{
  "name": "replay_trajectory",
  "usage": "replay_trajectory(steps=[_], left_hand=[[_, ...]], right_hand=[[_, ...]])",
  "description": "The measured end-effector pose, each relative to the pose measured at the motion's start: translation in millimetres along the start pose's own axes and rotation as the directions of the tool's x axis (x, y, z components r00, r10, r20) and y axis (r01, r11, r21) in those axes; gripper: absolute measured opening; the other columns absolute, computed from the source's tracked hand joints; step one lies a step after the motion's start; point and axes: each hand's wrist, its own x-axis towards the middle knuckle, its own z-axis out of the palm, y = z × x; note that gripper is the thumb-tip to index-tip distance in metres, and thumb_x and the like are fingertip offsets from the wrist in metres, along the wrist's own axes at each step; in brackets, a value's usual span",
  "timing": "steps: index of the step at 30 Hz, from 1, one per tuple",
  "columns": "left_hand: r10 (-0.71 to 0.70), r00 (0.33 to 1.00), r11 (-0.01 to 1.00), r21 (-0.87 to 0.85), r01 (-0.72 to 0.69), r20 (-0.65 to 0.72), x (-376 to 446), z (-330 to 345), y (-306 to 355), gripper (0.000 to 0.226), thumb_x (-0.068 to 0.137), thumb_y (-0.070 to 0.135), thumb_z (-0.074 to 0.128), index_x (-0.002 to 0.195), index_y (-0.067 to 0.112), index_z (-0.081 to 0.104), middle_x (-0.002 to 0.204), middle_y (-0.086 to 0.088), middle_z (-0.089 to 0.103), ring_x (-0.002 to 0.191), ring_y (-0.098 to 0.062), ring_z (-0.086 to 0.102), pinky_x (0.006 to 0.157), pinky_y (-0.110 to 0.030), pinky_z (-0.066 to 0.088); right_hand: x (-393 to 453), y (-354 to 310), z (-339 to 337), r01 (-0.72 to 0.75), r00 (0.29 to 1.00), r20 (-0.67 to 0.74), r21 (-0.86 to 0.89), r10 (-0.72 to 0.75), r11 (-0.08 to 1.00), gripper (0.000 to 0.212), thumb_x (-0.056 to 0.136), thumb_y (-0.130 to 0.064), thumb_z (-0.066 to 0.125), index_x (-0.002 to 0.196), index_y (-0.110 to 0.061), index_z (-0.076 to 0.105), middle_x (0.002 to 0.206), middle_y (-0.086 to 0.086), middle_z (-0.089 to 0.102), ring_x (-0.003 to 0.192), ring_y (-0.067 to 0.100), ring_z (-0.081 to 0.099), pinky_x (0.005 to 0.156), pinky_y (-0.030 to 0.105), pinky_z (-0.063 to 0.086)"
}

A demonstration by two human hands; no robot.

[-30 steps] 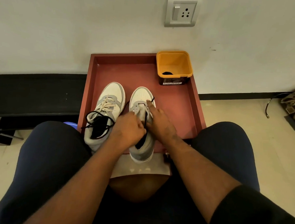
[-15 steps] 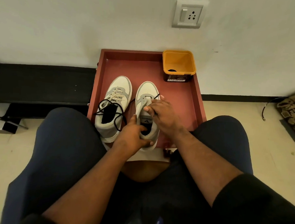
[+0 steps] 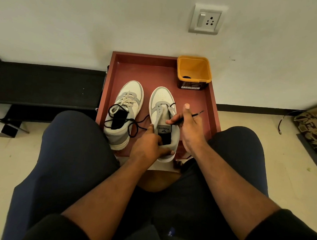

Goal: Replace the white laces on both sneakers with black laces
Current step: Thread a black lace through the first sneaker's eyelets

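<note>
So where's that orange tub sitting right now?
The orange tub stands in the far right corner of the red tray, against the wall, beyond the right sneaker and below the wall socket.

Smooth white leather-look sneakers (image 3: pixel 162 109) with grey suede-like panels; matt red tray (image 3: pixel 212 104) — glossy orange plastic tub (image 3: pixel 193 71); woven black lace (image 3: pixel 128 122)

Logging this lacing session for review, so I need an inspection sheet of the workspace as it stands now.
Surface: red rectangular tray on the floor against the wall.
Job's things: left grey-white sneaker keeps white laces, loose black lace over it; right grey-white sneaker part-threaded with black lace.
Clutter: orange square tub, something dark inside.
Grippers: left hand holds right sneaker's heel; right hand pinches the lace end.
Cables: dark cable on the floor.
Surroundings: wall socket.
</note>
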Motion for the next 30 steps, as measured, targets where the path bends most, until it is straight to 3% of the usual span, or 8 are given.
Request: replay_trajectory(steps=[8,13,16,19,22,24,27,30], left_hand=[[-0.013,0.997,0.999,-0.041,0.01,-0.076,1.2,-1.1,4.3,0.042,0.073,0.056,0.074,0.084,0.016,0.071,0.15,-0.007,0.035,0.098,-0.022,0.061,0.079,-0.033,0.051],[-0.057,0.991,0.997,-0.054,0.051,-0.124,5.9,-9.7,3.9,0.037,0.076,0.052,0.074,0.078,0.016,0.069,0.151,-0.006,0.036,0.1,-0.022,0.061,0.076,-0.03,0.048],[-0.061,0.988,0.995,-0.085,0.049,-0.144,9.7,-13.9,1.6,0.036,0.077,0.047,0.075,0.082,0.012,0.069,0.155,-0.007,0.032,0.115,-0.024,0.057,0.081,-0.027,0.042],[-0.009,0.99,0.993,-0.115,-0.007,-0.143,12.7,-13.1,-2.9,0.03,0.076,0.044,0.077,0.073,0.019,0.061,0.157,-0.007,0.029,0.122,-0.024,0.053,0.087,-0.029,0.045],[0.036,0.993,0.986,-0.159,-0.055,-0.116,15.2,-7.5,-9.0,0.033,0.069,0.042,0.083,0.071,0.021,0.058,0.148,-0.004,0.036,0.11,-0.023,0.057,0.084,-0.032,0.053],[0.065,0.994,0.982,-0.174,-0.08,-0.089,15.5,-3.2,-11.9,0.032,0.067,0.033,0.086,0.074,0.023,0.056,0.153,-0.004,0.027,0.114,-0.026,0.055,0.087,-0.035,0.053],[0.045,0.997,0.989,-0.135,-0.052,-0.055,12.9,1.4,-12.4,0.029,0.07,0.023,0.082,0.084,0.023,0.056,0.162,-0.005,0.004,0.121,-0.03,0.053,0.096,-0.037,0.047],[0.043,0.997,0.992,-0.119,-0.05,-0.067,11.6,1.7,-12.1,0.032,0.069,0.027,0.082,0.074,0.032,0.05,0.162,-0.003,0.009,0.119,-0.03,0.055,0.093,-0.039,0.049]], right_hand=[[-23.6,-18.5,-5.9,-0.362,0.912,0.21,0.007,0.353,0.932,0.058,0.099,-0.047,0.044,0.053,-0.011,0.044,0.046,0.003,0.038,0.038,0.013,0.04,0.086,0.046,0.057],[-16.3,-29.8,-29.2,-0.523,0.709,0.49,-0.118,0.507,0.844,0.06,0.098,-0.051,0.043,0.049,-0.016,0.038,0.039,-0.004,0.03,0.027,0.004,0.021,0.056,0.03,0.053],[-14.8,-33.1,-32.4,-0.488,0.66,0.498,-0.287,0.563,0.825,0.058,0.095,-0.055,0.043,0.056,-0.013,0.046,0.047,0.001,0.04,0.028,0.004,0.021,0.038,0.021,0.04],[-9.0,-25.3,-31.1,-0.399,0.774,0.328,-0.413,0.542,0.819,0.051,0.087,-0.06,0.056,0.099,-0.011,0.063,0.076,0.003,0.058,0.05,0.01,0.051,0.055,0.033,0.057],[0.2,-13.2,-29.0,-0.143,0.977,0.029,-0.651,0.213,0.746,0.073,0.078,-0.066,0.064,0.136,-0.025,0.046,0.11,-0.009,0.053,0.101,0.012,0.056,0.085,0.034,0.05],[8.4,-6.9,-26.5,-0.031,0.998,0.016,-0.657,0.055,0.753,0.061,0.083,-0.055,0.066,0.132,-0.022,0.052,0.11,-0.009,0.057,0.101,0.011,0.056,0.084,0.03,0.048],[16.1,7.6,-20.7,-0.104,0.982,0.059,-0.621,0.179,0.777,0.021,0.087,-0.037,0.069,0.094,-0.018,0.065,0.081,-0.003,0.064,0.076,0.014,0.062,0.074,0.039,0.058],[19.3,21.1,-17.4,-0.069,0.984,0.067,-0.707,0.163,0.704,0.017,0.087,-0.026,0.071,0.078,-0.017,0.06,0.068,0.001,0.063,0.061,0.015,0.058,0.055,0.03,0.05]])
